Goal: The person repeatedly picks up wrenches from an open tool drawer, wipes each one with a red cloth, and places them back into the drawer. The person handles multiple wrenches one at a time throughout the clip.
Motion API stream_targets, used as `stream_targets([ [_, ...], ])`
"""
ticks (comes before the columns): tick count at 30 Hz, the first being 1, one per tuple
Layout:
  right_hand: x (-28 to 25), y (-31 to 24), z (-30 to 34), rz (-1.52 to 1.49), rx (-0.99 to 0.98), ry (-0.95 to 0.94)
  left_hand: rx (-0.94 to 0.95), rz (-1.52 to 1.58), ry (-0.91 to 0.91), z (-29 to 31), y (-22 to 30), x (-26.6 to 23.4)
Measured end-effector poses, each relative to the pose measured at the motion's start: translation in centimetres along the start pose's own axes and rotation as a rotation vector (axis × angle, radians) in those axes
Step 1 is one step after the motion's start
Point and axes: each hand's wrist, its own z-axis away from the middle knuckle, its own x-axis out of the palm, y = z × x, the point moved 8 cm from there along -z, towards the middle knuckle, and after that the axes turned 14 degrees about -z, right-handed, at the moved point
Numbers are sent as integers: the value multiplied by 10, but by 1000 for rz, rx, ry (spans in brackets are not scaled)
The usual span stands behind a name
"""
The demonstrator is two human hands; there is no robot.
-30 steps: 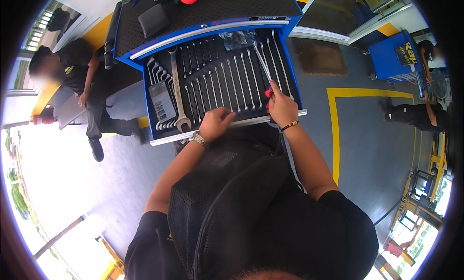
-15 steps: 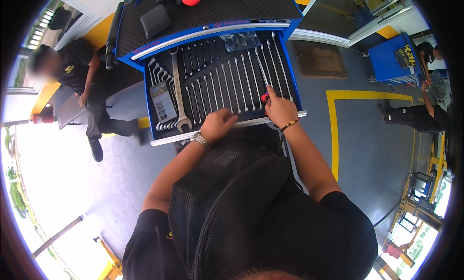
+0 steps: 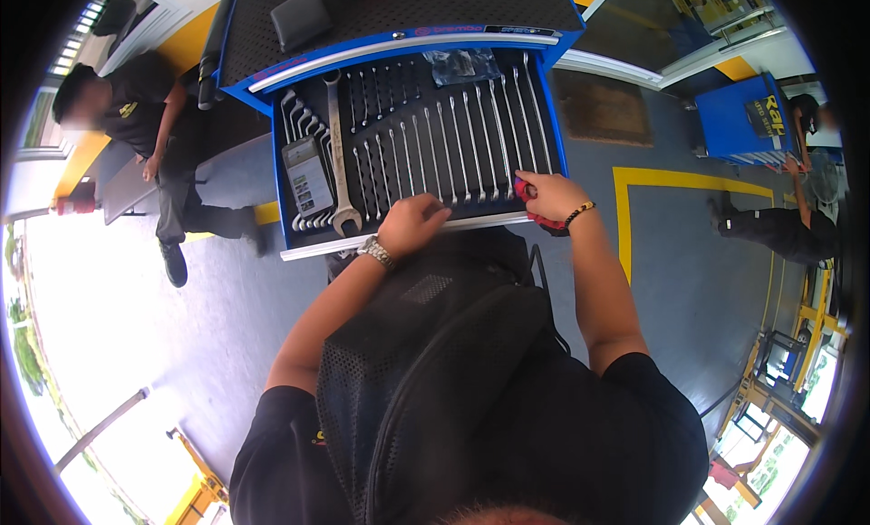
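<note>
With wrenches [image 3: 339, 154] already ranked in an open drawer [image 3: 313, 250], work appears unfinished: the right hand [image 3: 559, 197] has its grip closed on a red cloth [image 3: 548, 224], the left hand [image 3: 412, 222] half-open, seemingly empty.

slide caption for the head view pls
Left hand at an open drawer of wrenches, right hand gripping a red item

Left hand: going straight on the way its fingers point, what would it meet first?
Probably the lower ends of the silver wrenches just to the right of the left hand. Its height above the drawer is unclear, so it might pass over them towards the right hand.
</note>
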Motion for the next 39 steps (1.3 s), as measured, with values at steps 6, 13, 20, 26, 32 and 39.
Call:
stream_targets([
  [6,-14,11,10,-67,-255,263,5,-4,-5,-1,2,-2],
  [13,6,-5,7,-14,-207,219,-19,-29,-38,-3,2,0],
  [20,12,-10,0,100,-138,193,-24,-24,-40,-2,1,1],
  [26,14,-17,-9,102,-97,130,-51,-48,-83,-3,3,3],
  [32,11,-24,-14,97,8,23,-13,-38,-78,-4,1,6],
  [39,11,-27,-20,154,25,10,-29,-78,-99,-6,0,8],
])
